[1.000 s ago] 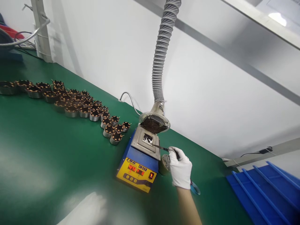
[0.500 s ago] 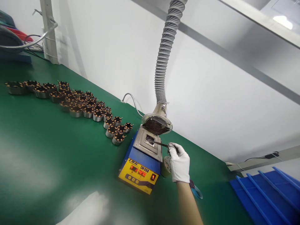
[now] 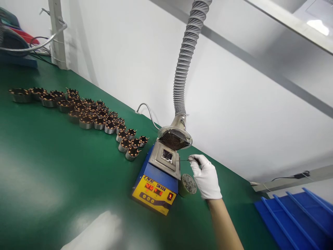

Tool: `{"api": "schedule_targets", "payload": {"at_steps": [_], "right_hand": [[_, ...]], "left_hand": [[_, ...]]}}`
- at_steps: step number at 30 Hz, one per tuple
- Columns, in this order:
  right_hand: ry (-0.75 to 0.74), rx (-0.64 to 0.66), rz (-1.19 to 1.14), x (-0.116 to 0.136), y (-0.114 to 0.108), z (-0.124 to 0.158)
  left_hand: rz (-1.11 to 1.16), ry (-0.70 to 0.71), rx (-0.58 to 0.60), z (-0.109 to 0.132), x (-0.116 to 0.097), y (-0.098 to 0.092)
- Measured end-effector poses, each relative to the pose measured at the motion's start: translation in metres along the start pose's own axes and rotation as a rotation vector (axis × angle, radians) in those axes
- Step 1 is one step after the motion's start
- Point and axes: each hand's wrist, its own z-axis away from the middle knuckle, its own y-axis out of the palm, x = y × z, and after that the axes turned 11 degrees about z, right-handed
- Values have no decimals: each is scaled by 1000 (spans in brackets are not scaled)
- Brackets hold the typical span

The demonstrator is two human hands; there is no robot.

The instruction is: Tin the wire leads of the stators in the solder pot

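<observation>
My right hand point(image 3: 206, 177), in a white glove, pinches one end of a thin dark strip-like scraper point(image 3: 184, 160). The scraper's tip is over the right edge of the solder pot's top plate, apart from the molten pool. This solder pot point(image 3: 156, 189) has a yellow front with red digits and a square well point(image 3: 167, 156) of shiny, partly dark metal. A round tin point(image 3: 189, 184) with grey residue stands just below my right hand. My left hand point(image 3: 95, 231), also white-gloved, is a blur at the bottom edge; its fingers cannot be made out.
Several wound motor stators point(image 3: 110, 126) stand in a long cluster on the green table point(image 3: 65, 166) left of the pot. A fume hood point(image 3: 174, 137) on a ribbed hose point(image 3: 182, 69) hangs right over the pot's back. Blue ribbed panels point(image 3: 299, 218) lie at the right.
My right hand has drawn the scraper rightward out of the well. More of the tin now shows. The displayed digits differ. My left hand has hardly moved.
</observation>
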Motion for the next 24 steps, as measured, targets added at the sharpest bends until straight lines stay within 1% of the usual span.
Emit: {"api": "schedule_targets", "payload": {"at_steps": [2,5,8,10,13,15,17,20,24], "right_hand": [[-71,38,67,5,1,-6],[-183,40,130,19,7,-13],[-299,53,180,35,6,-22],[-322,64,208,40,3,-27],[-244,15,195,38,1,-32],[-171,-10,171,33,5,-33],[-126,4,163,31,10,-33],[-100,51,157,32,18,-31],[-63,81,151,34,19,-32]], "left_hand": [[-1,0,-5,0,0,0],[-9,0,-5,0,0,0],[-15,6,10,0,0,-1],[-18,8,18,1,0,-2],[-19,9,24,1,0,-3],[-20,12,26,1,-1,-3],[-23,17,26,1,-1,-3],[-31,22,23,1,-2,-2],[-38,29,20,0,-1,-2]]}}
